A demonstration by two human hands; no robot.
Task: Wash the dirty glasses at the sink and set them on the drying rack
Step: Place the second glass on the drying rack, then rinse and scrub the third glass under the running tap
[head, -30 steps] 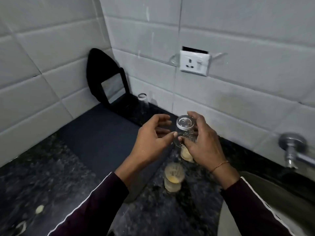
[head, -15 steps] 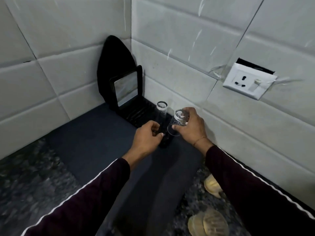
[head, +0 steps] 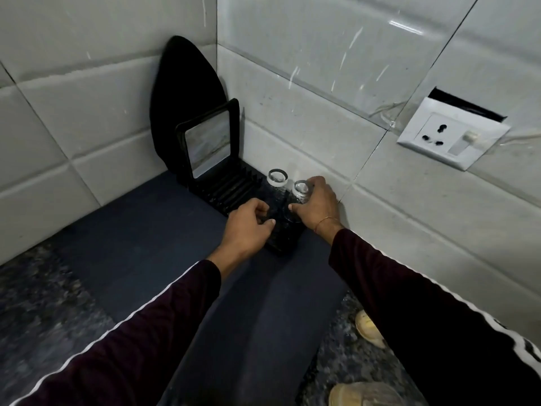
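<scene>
2 clear glasses stand upside down on the black drying rack (head: 234, 191) in the corner of the counter, close to the tiled wall. The far glass (head: 277, 183) stands free. The near glass (head: 298, 200) is in the right hand (head: 317, 205), whose fingers curl round its upper part, with the thumb on the near side. Whether its rim is already fully down on the rack cannot be told, since the lower part is dark against the black plastic.

The left hand (head: 248, 227) hovers just beside the rack's near end with fingers loosely curled, gripping nothing; it may be brushing the rack, but that is unclear.

The step in hand appears to be seating the washed glass. To do it well, the person should lower it straight, keep it upright and leave a small gap from the far glass so the 2 do not clink or tip each other. The rim should land flat, not half on a ridge, and the fingers should let go only once it stands steady. Wet glass is slippery, so the release should be gentle. The left hand could steady the rack.

At least 2 dirty glasses (head: 369, 329) with yellowish residue lie on the speckled counter (head: 44, 303) at lower right, so more washing looks due. A small mirror (head: 207, 148) stands on the rack's far end.
</scene>
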